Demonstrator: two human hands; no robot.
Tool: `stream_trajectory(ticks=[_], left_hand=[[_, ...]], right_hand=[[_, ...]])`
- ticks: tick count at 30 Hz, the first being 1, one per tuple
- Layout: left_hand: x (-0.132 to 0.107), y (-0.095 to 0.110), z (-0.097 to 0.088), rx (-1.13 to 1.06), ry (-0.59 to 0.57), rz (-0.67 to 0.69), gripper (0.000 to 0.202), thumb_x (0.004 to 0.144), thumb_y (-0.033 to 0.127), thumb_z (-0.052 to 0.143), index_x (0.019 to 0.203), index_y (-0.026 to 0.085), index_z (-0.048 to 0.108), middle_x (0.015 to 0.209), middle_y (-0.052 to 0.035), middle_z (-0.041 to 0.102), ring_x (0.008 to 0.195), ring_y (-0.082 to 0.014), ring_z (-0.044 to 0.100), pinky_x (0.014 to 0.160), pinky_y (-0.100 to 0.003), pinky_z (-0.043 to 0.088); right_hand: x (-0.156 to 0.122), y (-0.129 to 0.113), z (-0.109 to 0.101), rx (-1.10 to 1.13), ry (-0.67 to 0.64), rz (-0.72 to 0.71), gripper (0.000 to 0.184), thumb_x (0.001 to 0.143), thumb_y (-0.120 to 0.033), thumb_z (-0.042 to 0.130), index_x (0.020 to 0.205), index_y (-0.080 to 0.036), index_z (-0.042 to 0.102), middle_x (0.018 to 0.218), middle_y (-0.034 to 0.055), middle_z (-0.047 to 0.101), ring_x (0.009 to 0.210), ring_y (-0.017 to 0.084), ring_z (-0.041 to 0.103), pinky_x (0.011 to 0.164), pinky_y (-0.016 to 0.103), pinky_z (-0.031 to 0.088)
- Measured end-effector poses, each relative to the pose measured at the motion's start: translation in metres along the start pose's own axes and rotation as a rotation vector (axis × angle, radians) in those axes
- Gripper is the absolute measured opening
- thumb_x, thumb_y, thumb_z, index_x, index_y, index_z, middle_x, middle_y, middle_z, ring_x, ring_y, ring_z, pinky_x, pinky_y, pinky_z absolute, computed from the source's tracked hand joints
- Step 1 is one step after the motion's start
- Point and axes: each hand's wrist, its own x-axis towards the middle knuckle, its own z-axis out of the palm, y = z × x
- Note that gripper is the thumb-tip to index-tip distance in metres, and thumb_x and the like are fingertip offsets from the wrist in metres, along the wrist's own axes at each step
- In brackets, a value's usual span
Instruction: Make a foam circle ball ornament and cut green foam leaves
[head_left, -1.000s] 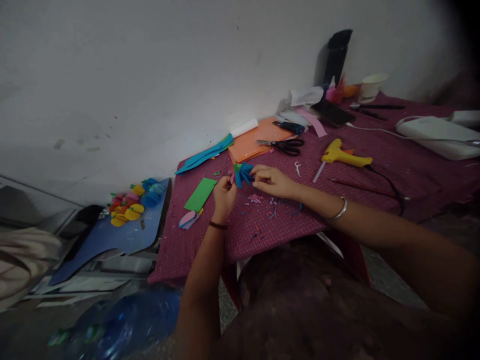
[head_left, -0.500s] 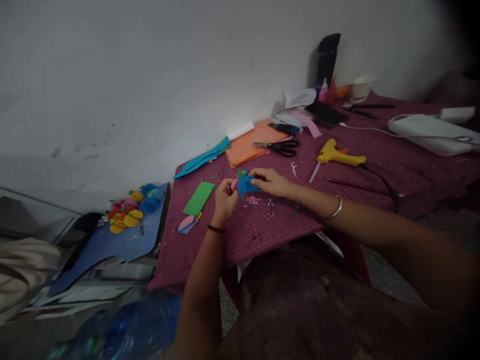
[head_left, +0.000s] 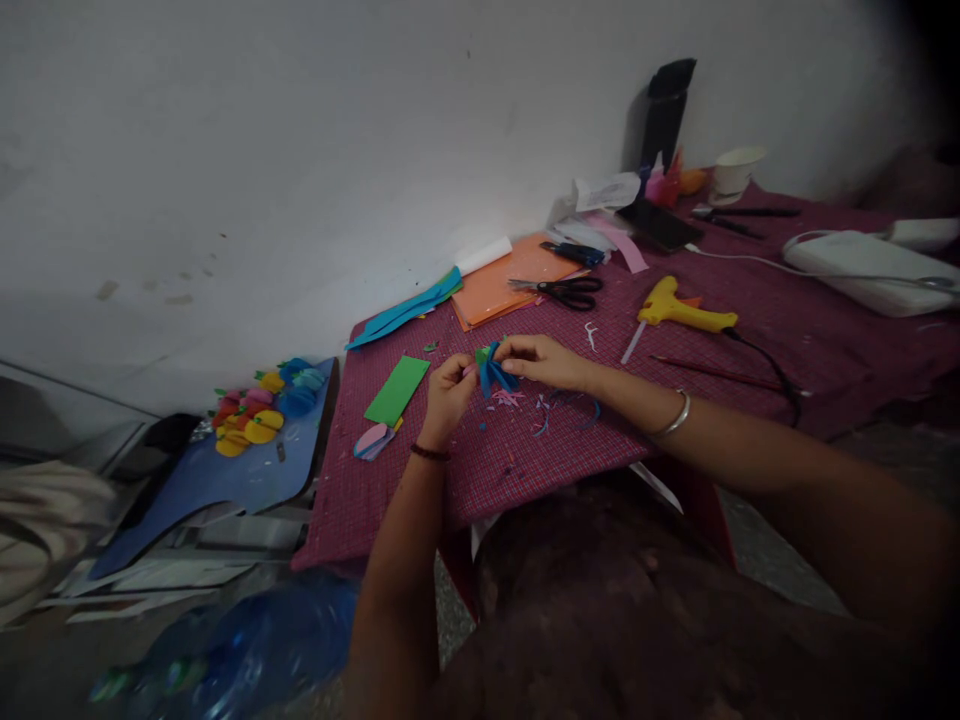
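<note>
Both my hands meet over a maroon checked tablecloth (head_left: 420, 500). A small blue folded paper piece (head_left: 493, 372) with a bit of green and pink on it is pinched between them. My left hand (head_left: 448, 398) grips it from the left with closed fingers. My right hand (head_left: 545, 362) pinches its top from the right. Small paper scraps (head_left: 541, 412) lie on the cloth just under my hands.
A green paper strip (head_left: 397, 390), orange sheets (head_left: 502, 285), black scissors (head_left: 566, 290), a yellow glue gun (head_left: 682, 312) with a black cord, a pencil (head_left: 720, 372) and a white box (head_left: 870, 268) lie on the table. Coloured paper shapes (head_left: 255, 415) rest on a blue sheet (head_left: 217, 480) at left.
The paper piece has been turned a little in my fingers and now shows folded blue layers. Both hands stay in the same spot.
</note>
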Motion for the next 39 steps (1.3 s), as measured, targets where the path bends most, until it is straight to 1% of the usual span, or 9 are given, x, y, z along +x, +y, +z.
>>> stream_trajectory(ticks=[3, 7, 11, 14, 19, 25, 29, 34, 39], left_hand=[[0.000, -0.003, -0.001, -0.011, -0.031, -0.001, 0.018, 0.076, 0.030, 0.068, 0.069, 0.017, 0.058, 0.062, 0.0040, 0.049, 0.058, -0.0093, 0.041, 0.058, -0.022, 0.035], [-0.001, -0.007, -0.003, -0.002, -0.054, 0.003, 0.014, 0.079, 0.031, 0.064, 0.075, 0.017, 0.062, 0.066, 0.0029, 0.053, 0.059, -0.0093, 0.043, 0.059, -0.022, 0.038], [-0.001, -0.003, -0.003, 0.051, -0.055, 0.024, 0.015, 0.078, 0.027, 0.063, 0.069, 0.017, 0.057, 0.063, 0.0039, 0.050, 0.057, -0.0089, 0.042, 0.057, -0.022, 0.037], [-0.002, 0.004, 0.000, 0.116, -0.057, 0.048, 0.014, 0.077, 0.023, 0.062, 0.065, 0.017, 0.056, 0.062, 0.0036, 0.050, 0.059, -0.0094, 0.044, 0.058, -0.022, 0.036], [-0.007, 0.009, 0.010, 0.233, -0.072, 0.074, 0.007, 0.076, 0.017, 0.057, 0.068, 0.017, 0.057, 0.063, 0.0034, 0.051, 0.060, -0.0098, 0.044, 0.058, -0.023, 0.034], [-0.012, 0.013, 0.013, 0.317, -0.112, 0.082, 0.019, 0.075, 0.013, 0.054, 0.059, 0.018, 0.045, 0.057, 0.0059, 0.038, 0.056, -0.0093, 0.034, 0.055, -0.024, 0.026], [-0.013, 0.015, 0.013, 0.303, -0.151, 0.071, 0.020, 0.073, 0.011, 0.053, 0.056, 0.018, 0.043, 0.055, 0.0057, 0.038, 0.054, -0.0092, 0.034, 0.054, -0.025, 0.025], [-0.013, 0.012, 0.012, 0.231, -0.182, 0.035, 0.021, 0.072, 0.013, 0.056, 0.054, 0.018, 0.046, 0.053, 0.0051, 0.041, 0.052, -0.0088, 0.036, 0.052, -0.023, 0.027], [-0.008, 0.011, 0.015, 0.167, -0.140, 0.005, 0.022, 0.078, 0.019, 0.059, 0.058, 0.018, 0.048, 0.054, 0.0049, 0.043, 0.053, -0.0087, 0.038, 0.051, -0.022, 0.030]], right_hand=[[0.000, -0.002, -0.002, 0.005, -0.010, 0.013, 0.030, 0.081, -0.042, 0.063, 0.088, -0.014, 0.061, 0.075, 0.0000, 0.059, 0.068, 0.011, 0.053, 0.064, 0.025, 0.043], [0.000, -0.003, -0.004, -0.047, -0.013, 0.015, 0.023, 0.084, -0.036, 0.056, 0.088, -0.014, 0.061, 0.072, -0.0009, 0.058, 0.063, 0.010, 0.051, 0.061, 0.024, 0.041], [0.000, 0.002, 0.000, -0.339, 0.043, -0.061, 0.013, 0.079, -0.024, 0.053, 0.082, -0.014, 0.061, 0.072, -0.0001, 0.060, 0.065, 0.011, 0.052, 0.062, 0.024, 0.040], [0.000, 0.008, 0.004, -0.553, 0.084, -0.091, 0.009, 0.077, -0.020, 0.052, 0.075, -0.015, 0.059, 0.067, -0.0008, 0.057, 0.062, 0.011, 0.050, 0.060, 0.023, 0.036], [-0.002, 0.010, 0.009, -0.647, 0.138, -0.103, 0.002, 0.074, -0.017, 0.053, 0.072, -0.016, 0.054, 0.066, -0.0010, 0.053, 0.061, 0.012, 0.046, 0.059, 0.024, 0.030], [-0.006, 0.003, 0.010, -0.719, 0.083, -0.184, 0.010, 0.079, -0.021, 0.047, 0.069, -0.019, 0.047, 0.067, -0.0003, 0.049, 0.065, 0.014, 0.044, 0.064, 0.026, 0.031], [-0.007, 0.004, 0.010, -0.796, 0.044, -0.259, 0.012, 0.080, -0.020, 0.044, 0.068, -0.020, 0.044, 0.068, 0.0007, 0.048, 0.065, 0.015, 0.042, 0.064, 0.027, 0.031], [-0.006, 0.005, 0.010, -0.765, -0.011, -0.300, 0.015, 0.078, -0.018, 0.046, 0.064, -0.021, 0.040, 0.068, 0.0012, 0.047, 0.066, 0.016, 0.040, 0.065, 0.028, 0.030], [-0.002, -0.001, 0.011, -0.468, 0.080, -0.100, 0.014, 0.073, -0.021, 0.051, 0.062, -0.020, 0.042, 0.062, -0.0019, 0.044, 0.062, 0.013, 0.040, 0.062, 0.027, 0.030]])
